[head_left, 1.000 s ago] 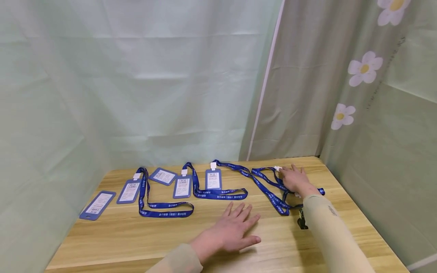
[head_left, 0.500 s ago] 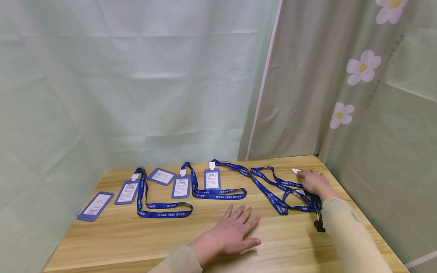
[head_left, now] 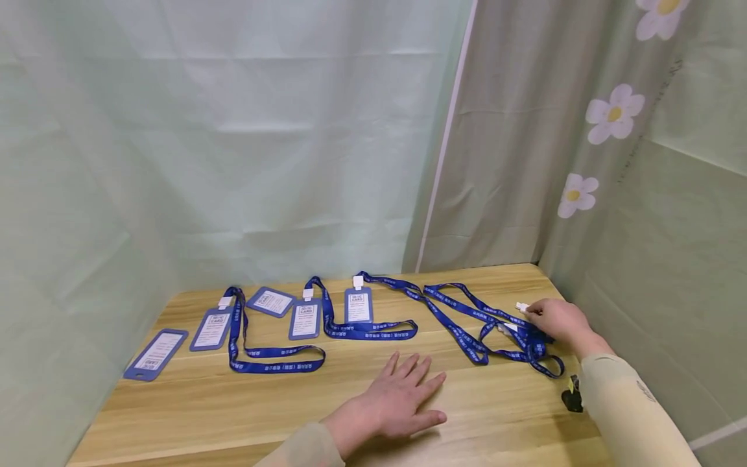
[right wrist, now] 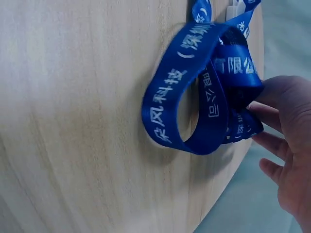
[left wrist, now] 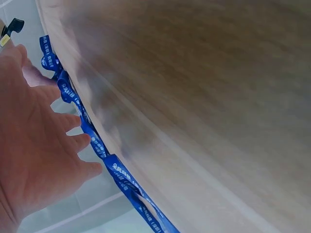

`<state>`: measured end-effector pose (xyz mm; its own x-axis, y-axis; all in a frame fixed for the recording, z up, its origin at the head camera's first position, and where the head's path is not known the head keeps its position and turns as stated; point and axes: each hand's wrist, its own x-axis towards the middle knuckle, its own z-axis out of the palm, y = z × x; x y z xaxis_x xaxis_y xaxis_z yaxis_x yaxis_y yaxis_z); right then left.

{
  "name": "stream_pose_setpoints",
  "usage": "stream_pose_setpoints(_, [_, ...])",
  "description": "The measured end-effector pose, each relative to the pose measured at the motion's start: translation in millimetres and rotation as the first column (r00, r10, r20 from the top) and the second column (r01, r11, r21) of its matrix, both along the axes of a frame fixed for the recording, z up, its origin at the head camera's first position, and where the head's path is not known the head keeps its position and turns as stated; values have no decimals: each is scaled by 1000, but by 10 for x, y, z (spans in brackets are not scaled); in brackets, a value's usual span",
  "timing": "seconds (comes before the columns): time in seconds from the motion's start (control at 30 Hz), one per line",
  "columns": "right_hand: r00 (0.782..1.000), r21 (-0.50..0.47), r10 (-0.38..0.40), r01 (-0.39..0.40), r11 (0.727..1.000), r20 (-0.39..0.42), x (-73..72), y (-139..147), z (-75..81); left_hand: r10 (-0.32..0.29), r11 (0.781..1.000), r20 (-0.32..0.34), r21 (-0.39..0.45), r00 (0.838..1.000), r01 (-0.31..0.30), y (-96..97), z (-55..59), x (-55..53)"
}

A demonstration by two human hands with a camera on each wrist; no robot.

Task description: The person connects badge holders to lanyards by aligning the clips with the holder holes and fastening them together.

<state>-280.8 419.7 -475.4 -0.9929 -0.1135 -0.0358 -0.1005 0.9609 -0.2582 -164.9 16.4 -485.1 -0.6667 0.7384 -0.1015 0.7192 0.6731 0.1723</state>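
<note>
my head feed evenly lit, pale sheen on the table [head_left: 484, 415], my left wrist feed hazy, its right side blurred, my right wrist feed cool-toned, soft shadow under the blue lanyard [right wrist: 211, 97]

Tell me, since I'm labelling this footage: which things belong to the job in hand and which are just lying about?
In the job, I'd judge:
right hand, gripping the tangled lanyards
white clip by its fingertips
probably three clipped card holders and two unclipped holders

Not in the job, just setting:
table
flowered curtain
</note>
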Motion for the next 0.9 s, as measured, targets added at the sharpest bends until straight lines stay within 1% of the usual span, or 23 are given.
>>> stream_pose_setpoints(0.07, [1000,-2,-27,27,1000,4,-27,14,-22,-2,1000,2,5,1000,2,14,19,5])
stream_pose_setpoints(0.17, [998,-21,-66,66,998,17,-82,43,-103,-10,1000,1,16,1000,10,50,48,3])
stream_pose_setpoints(0.27, [994,-37,-111,112,993,13,-117,49,-178,-17,1000,-8,20,1000,17,91,70,1])
stream_pose_setpoints(0.43, [980,-91,-195,191,977,-31,-124,-4,-221,-21,1000,-18,19,1000,21,152,82,-1])
stream_pose_setpoints(0.5, [974,-144,-225,219,965,-25,-121,-29,-214,-23,1000,-17,19,1000,24,168,79,1])
stream_pose_setpoints(0.57, [963,-241,-268,257,936,-13,-119,-57,-183,-27,999,-17,20,999,27,177,72,1])
stream_pose_setpoints(0.6, [957,-297,-290,273,915,-13,-119,-68,-158,-27,999,-16,20,999,28,177,69,-1])
stream_pose_setpoints(0.63, [949,-362,-316,289,886,-15,-122,-82,-126,-26,999,-16,22,1000,26,174,67,-4])
stream_pose_setpoints(0.7, [931,-514,-365,303,802,-21,-128,-106,-35,-21,999,-13,24,1000,21,164,68,-14])
stream_pose_setpoints(0.77, [912,-656,-409,293,695,-25,-136,-126,82,-14,1000,-12,23,1000,15,150,78,-27])
stream_pose_setpoints(0.8, [908,-730,-419,275,626,-17,-134,-128,149,-12,1000,-12,21,1000,12,143,86,-33])
stream_pose_setpoints(0.83, [906,-798,-423,256,546,1,-127,-127,223,-11,1000,-14,21,1000,11,138,95,-37])
stream_pose_setpoints(0.9, [915,-910,-402,202,362,43,-101,-106,376,-11,1000,-16,19,1000,11,130,111,-44])
